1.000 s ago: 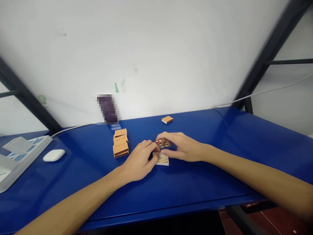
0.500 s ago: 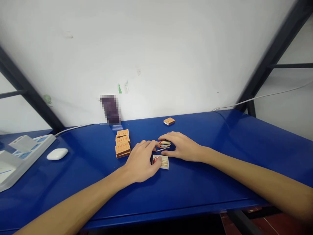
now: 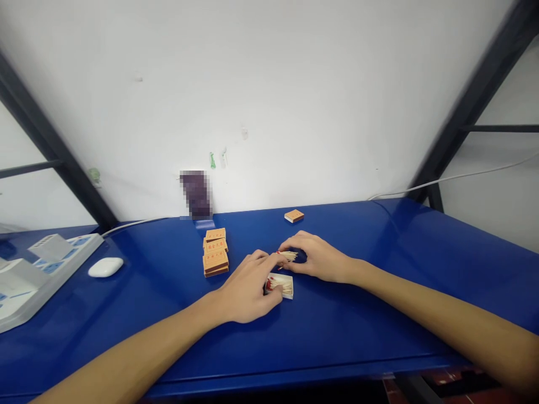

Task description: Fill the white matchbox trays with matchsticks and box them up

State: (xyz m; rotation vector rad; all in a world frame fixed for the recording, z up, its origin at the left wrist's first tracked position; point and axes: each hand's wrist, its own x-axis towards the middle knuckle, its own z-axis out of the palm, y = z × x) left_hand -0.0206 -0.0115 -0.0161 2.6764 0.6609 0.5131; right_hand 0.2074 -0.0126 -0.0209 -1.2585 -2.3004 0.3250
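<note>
A small bunch of red-headed matches (image 3: 288, 256) lies between the thumb and fingertips of my right hand (image 3: 318, 257), which is closed around it from the right. My left hand (image 3: 248, 289) is palm down, thumb and fingers apart. Its index fingertip touches the red heads of the bunch, and its thumb reaches over the white inner tray of a matchbox (image 3: 291, 287). More matches (image 3: 278, 284) lie in that tray, heads to the left, partly hidden by my left thumb. The tray rests on the blue table just in front of the bunch.
Several orange matchboxes (image 3: 215, 259) are piled left of my left hand. Another matchbox (image 3: 294, 216) lies near the wall. A white earphone case (image 3: 105, 267) and a power strip (image 3: 80, 247) with plugs are at the left. The blue table (image 3: 337, 331) ends at a front edge.
The matches between my hands were loosely spread; they are now squeezed into a tighter bunch. My right fingers have closed on them. The whole view has shifted slightly.
</note>
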